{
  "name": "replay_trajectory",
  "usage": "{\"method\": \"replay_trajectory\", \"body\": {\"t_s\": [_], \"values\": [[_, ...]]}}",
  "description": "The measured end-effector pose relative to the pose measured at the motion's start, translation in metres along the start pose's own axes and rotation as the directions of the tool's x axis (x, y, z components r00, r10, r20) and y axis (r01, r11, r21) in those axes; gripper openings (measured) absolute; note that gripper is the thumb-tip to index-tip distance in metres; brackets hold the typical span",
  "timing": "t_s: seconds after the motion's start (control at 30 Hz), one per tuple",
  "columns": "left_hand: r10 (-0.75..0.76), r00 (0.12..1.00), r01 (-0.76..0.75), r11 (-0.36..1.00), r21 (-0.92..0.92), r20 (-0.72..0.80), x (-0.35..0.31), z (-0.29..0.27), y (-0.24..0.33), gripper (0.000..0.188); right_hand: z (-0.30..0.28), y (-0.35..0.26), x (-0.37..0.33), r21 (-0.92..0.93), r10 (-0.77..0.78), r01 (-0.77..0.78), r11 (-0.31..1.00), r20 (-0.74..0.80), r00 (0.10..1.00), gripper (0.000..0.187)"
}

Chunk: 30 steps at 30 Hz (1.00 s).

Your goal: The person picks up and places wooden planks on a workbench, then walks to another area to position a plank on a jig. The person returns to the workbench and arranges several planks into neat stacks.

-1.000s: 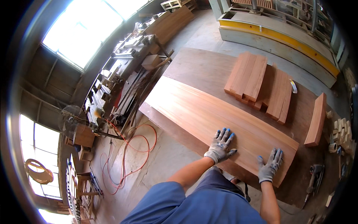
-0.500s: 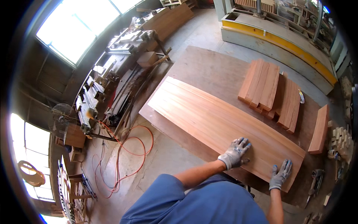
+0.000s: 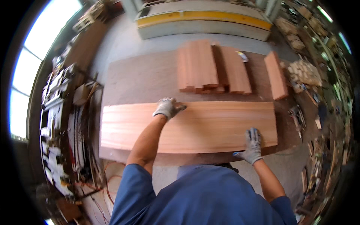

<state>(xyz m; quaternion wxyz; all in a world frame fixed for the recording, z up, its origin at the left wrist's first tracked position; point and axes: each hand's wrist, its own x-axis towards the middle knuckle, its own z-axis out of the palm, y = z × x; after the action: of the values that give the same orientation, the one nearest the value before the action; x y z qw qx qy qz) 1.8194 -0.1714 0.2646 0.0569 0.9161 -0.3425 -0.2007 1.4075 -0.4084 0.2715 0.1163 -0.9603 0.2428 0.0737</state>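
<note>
The left hand (image 3: 165, 108) has shifted to the far edge of the panel (image 3: 210, 127) – whether gripping, I cannot tell – while the right hand (image 3: 252, 147), spread wide, rests at its near edge, right. They now span the panel's width, on the table (image 3: 138, 78), nearer than the blocks (image 3: 197, 65).

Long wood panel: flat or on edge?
Flat: the panel lies broad face up on the brown work surface, both long edges showing.
</note>
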Motion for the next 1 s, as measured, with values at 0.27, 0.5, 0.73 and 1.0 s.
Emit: {"method": "replay_trajectory", "body": {"t_s": [0.27, 0.5, 0.73, 1.0], "values": [[-0.099, 0.961, 0.13, 0.986, -0.106, 0.26, 0.022, -0.01, 0.013, 0.073, 0.008, -0.001, 0.0, 0.0, 0.04, -0.04, 0.999, -0.019, 0.999, 0.13], [-0.12, 0.982, 0.118, 0.993, 0.023, 0.146, 0.019, -0.007, 0.027, 0.074, 0.017, 0.013, 0.0, 0.015, -0.015, 0.015, 1.0, -0.044, 0.999, 0.124], [-0.095, 0.99, 0.102, 0.993, -0.055, 0.106, -0.007, 0.017, 0.03, 0.07, 0.017, 0.032, -0.025, -0.024, -0.069, 0.069, 0.997, -0.026, 0.997, 0.119], [-0.111, 0.982, 0.123, 0.99, -0.067, 0.154, -0.032, 0.025, 0.042, 0.072, 0.025, 0.041, -0.044, -0.105, -0.087, 0.082, 0.991, -0.043, 0.995, 0.115]]}}
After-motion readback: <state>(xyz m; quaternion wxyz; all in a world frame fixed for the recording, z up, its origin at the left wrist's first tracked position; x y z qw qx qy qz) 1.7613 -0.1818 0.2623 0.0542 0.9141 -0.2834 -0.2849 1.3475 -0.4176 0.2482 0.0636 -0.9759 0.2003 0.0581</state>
